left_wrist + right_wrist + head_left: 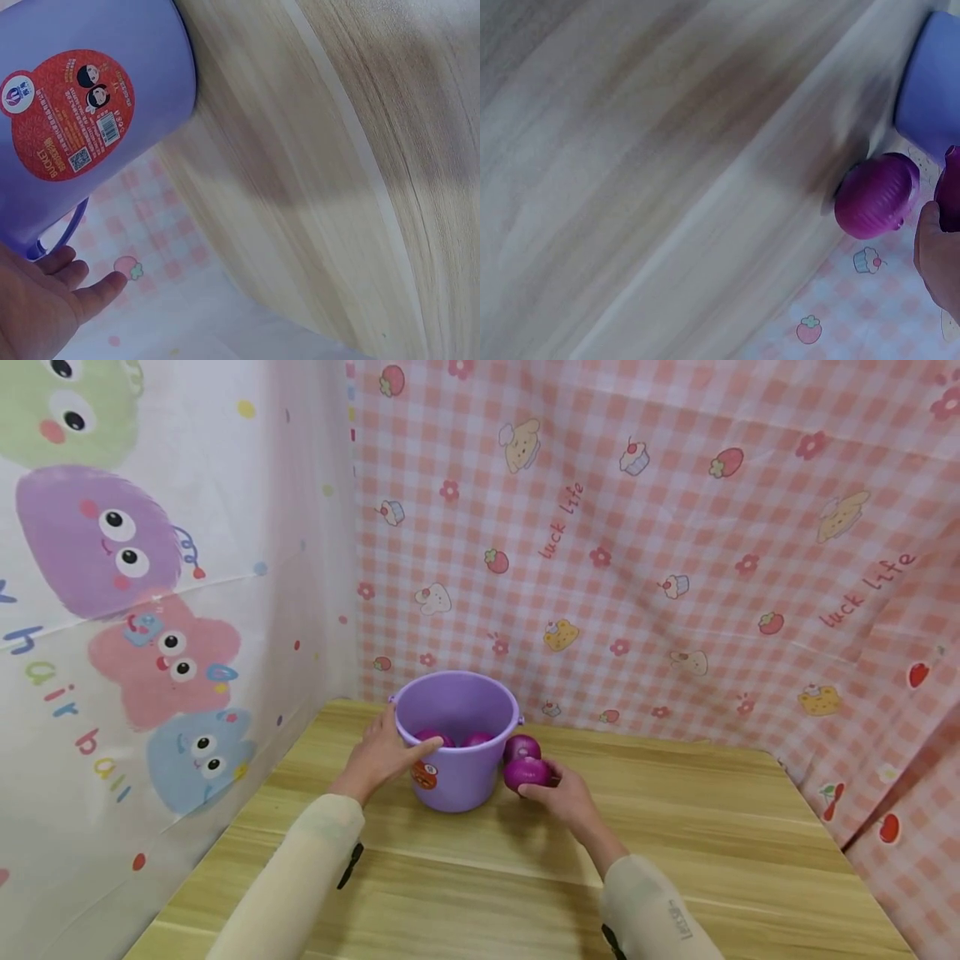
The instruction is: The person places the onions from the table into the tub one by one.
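A purple bucket [455, 781] with a red round label [75, 112] stands upright, with purple onions [478, 739] inside, partly hidden by its wall. My left hand [378, 752] rests against the bucket's left side, its thumb lying across the front rim; in the left wrist view the fingers look spread and loose near the handle's joint. With thumb and fingers, my right hand [566, 797] pinches a purple onion [527, 773] just right of the bucket. Behind that onion, another purple onion [877, 195] sits on the table beside the bucket.
The wood-grain table [465, 893] has its back edge close behind the bucket. A pink checked cloth [652, 527] hangs along the back and right. On the left hangs a white cloth [247, 510] with cartoon figures.
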`<state>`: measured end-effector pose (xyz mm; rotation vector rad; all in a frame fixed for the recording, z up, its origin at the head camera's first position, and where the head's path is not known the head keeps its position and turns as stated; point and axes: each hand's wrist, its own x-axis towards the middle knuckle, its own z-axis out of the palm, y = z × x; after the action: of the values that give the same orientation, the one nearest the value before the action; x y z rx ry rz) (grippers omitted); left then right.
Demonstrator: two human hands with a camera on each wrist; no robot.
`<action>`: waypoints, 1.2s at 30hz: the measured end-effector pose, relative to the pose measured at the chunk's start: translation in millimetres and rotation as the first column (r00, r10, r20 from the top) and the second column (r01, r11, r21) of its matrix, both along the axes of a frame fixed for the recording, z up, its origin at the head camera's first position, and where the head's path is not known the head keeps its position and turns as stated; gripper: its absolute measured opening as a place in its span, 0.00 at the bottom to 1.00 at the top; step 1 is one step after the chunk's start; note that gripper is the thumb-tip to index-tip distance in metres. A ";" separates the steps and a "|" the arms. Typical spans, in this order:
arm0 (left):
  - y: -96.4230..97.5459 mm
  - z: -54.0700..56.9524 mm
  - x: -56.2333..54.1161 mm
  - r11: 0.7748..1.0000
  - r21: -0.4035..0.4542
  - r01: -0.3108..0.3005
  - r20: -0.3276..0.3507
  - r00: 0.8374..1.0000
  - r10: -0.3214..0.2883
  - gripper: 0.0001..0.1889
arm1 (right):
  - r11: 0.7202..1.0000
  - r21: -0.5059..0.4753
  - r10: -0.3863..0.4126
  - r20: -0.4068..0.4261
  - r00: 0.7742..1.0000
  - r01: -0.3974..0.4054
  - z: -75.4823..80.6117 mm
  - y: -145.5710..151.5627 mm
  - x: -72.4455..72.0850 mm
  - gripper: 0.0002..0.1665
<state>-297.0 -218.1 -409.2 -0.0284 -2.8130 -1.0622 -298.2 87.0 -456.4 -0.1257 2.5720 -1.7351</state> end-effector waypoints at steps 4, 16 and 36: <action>0.1 0.0 0.3 1.000 0.009 0.000 0.011 1.000 0.000 0.64 | 0.999 -0.038 -0.002 0.015 1.000 0.002 7.1 4.2 -1.4 0.43; -0.7 -2.0 -1.7 1.000 -0.006 -0.006 0.018 1.000 0.006 0.67 | 0.998 -0.061 -0.010 0.009 1.000 0.010 28.8 17.2 -9.7 0.44; 0.3 -0.3 0.9 1.000 0.027 -0.004 0.021 1.000 0.003 0.67 | 0.994 -0.104 0.016 -0.025 1.000 -0.018 57.4 27.7 -18.6 0.42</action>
<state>-296.0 -217.8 -409.4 -0.0101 -2.8154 -1.1057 -316.8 114.7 -399.0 -0.1722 2.4891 -1.8736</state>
